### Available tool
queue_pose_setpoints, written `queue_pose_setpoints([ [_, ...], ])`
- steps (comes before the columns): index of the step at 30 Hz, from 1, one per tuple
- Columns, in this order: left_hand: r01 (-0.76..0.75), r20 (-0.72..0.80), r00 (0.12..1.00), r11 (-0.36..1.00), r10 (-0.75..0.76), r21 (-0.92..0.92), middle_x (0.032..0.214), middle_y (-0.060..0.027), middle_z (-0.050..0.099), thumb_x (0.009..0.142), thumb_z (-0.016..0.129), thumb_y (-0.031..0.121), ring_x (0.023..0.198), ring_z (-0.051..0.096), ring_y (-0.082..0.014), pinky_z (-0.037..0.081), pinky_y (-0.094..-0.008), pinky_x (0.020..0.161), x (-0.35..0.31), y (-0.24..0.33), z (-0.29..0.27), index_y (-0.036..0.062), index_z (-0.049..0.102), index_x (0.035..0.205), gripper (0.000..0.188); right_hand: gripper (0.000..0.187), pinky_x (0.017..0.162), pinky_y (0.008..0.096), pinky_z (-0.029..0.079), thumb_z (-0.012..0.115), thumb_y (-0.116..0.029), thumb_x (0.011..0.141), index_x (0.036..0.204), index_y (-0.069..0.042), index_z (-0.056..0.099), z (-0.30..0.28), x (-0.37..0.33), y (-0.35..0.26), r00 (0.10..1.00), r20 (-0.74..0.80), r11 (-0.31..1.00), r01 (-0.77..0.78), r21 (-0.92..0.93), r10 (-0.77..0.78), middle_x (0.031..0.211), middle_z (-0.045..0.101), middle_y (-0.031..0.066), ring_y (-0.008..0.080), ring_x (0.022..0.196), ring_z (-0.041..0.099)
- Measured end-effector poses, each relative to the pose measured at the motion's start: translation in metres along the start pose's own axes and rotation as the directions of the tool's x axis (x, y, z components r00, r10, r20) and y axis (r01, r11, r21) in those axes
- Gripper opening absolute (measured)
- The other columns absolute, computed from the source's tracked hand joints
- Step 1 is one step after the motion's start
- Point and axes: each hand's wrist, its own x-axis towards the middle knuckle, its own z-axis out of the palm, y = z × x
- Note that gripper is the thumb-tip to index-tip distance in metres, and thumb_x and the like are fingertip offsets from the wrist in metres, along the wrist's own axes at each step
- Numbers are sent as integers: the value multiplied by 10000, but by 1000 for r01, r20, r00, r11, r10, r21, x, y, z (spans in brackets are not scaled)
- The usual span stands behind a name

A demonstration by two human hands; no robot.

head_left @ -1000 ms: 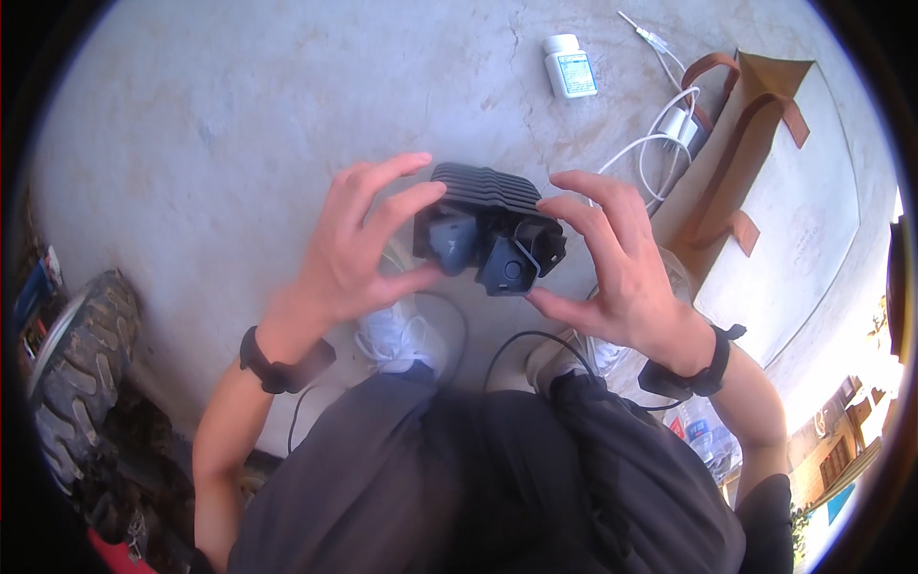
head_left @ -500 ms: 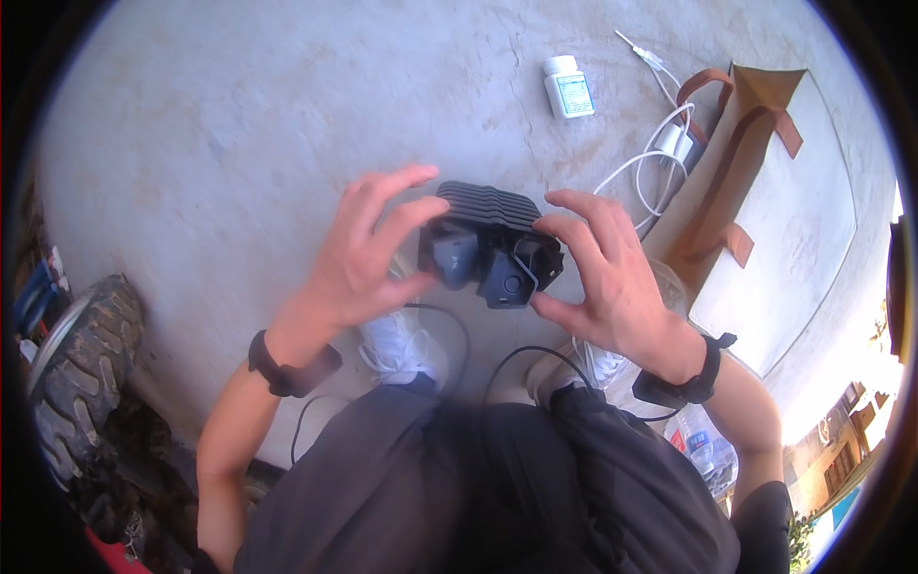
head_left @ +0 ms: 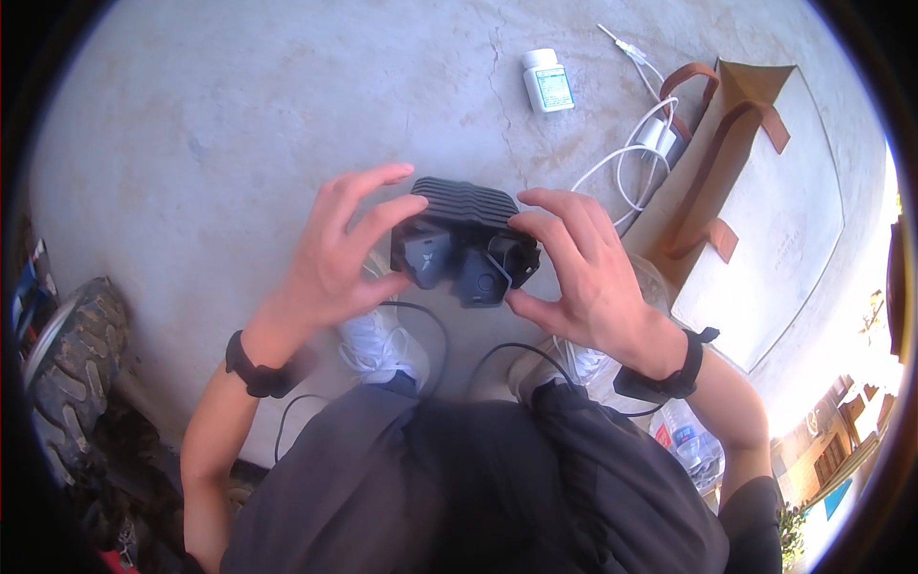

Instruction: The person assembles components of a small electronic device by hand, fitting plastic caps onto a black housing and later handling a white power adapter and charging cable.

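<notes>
Black device (head_left: 467, 206) w/ pale logo (head_left: 426, 259) is held btwn L hand (head_left: 335, 244) & R hand (head_left: 595, 273); far, white btl (head_left: 541, 69) w/ blue label (head_left: 555, 89); right, open bag (head_left: 775, 225).

The device (head_left: 466, 212) is coloured black, its top (head_left: 466, 199) lined with parallel ridges. Black is repeated in the wristbands (head_left: 681, 371). The bottle (head_left: 546, 80) is finished in white, its label (head_left: 555, 90) marked with blue; the off-white bag (head_left: 775, 225) is trimmed in brown. The shoes (head_left: 376, 342) are coloured white, the trousers (head_left: 330, 469) dark grey.
</notes>
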Motion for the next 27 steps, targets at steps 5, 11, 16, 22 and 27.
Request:
queue_pose_setpoints([
  [5, -15, 2, 1000, 1000, 15, -4, 1432, -129, 546, 542, 897, 41, 1239, 559, -367, 484, -468, 1012, 1, -2, 0, 119, 629, 1291, 799, 656, 1007, 467, 467, 867, -150, 683, 1253, -26, 567, -1, 1, 0, 1000, 7, 1000, 5, -2, -5, 1330, 553, 170, 377, 1209, 558],
  [11, -31, 19, 999, 1000, 31, -6, 1429, -132, 546, 531, 892, 31, 1237, 558, -372, 487, -472, 1009, 2, -3, -1, 111, 628, 1271, 790, 689, 1006, 457, 482, 851, -102, 652, 1275, -37, 562, 1, 2, 0, 1000, -4, 1000, 9, 18, -9, 1342, 566, 183, 392, 1190, 567],
  [16, -10, 17, 1000, 999, 11, -35, 1432, -133, 545, 529, 890, 27, 1249, 554, -377, 485, -472, 1018, -1, -4, 2, 114, 625, 1273, 795, 670, 1000, 448, 487, 846, -98, 664, 1268, -33, 564, 1, 3, 2, 1000, -10, 1000, 15, 21, -15, 1322, 577, 183, 385, 1166, 582],
  [22, 10, 25, 1000, 999, -9, -53, 1434, -133, 545, 529, 890, 25, 1260, 553, -372, 485, -468, 1023, -2, -5, 2, 122, 621, 1278, 802, 663, 1008, 459, 473, 851, -126, 671, 1252, -7, 554, 2, 3, 1, 1000, -10, 999, 19, 28, -19, 1318, 567, 180, 384, 1188, 569],
  [27, -1, 17, 1000, 997, 2, -78, 1437, -135, 544, 522, 895, 26, 1259, 553, -366, 483, -467, 1024, -2, -5, 2, 125, 618, 1284, 818, 664, 1011, 455, 472, 853, -129, 675, 1255, -9, 552, 1, 4, 1, 1000, -3, 999, 25, 26, -25, 1306, 570, 175, 379, 1180, 570],
])
